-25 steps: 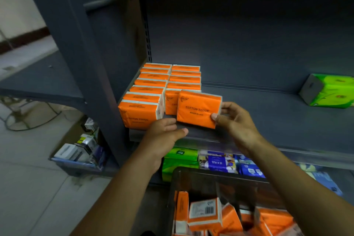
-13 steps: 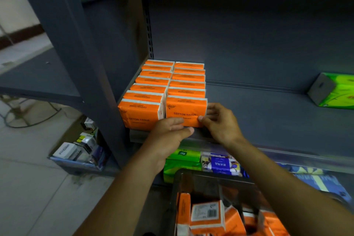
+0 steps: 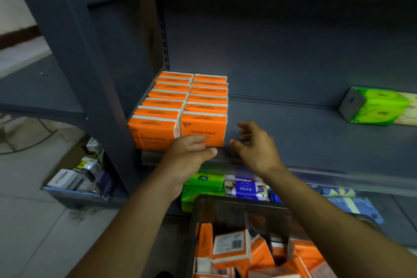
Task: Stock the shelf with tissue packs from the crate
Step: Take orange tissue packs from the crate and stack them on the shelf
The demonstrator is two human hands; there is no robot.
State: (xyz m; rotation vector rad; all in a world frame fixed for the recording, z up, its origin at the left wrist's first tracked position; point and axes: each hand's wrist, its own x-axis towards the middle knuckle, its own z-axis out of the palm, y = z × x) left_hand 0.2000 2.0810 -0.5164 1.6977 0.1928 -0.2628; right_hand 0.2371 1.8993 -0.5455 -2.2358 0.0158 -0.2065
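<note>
Right, down front the crate sits full of loose orange tissue packs. Above it, the left hand touches the front pack on the shelf with relaxed fingers; the right hand hovers just beside it, fingers loose, holding nothing. Farther right lies a green pack.

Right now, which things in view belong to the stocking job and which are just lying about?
Job: shelved orange packs, crate of more orange packs, shelf, left hand, right hand.
Lying about: green pack, lower-shelf packs, floor bin.
</note>
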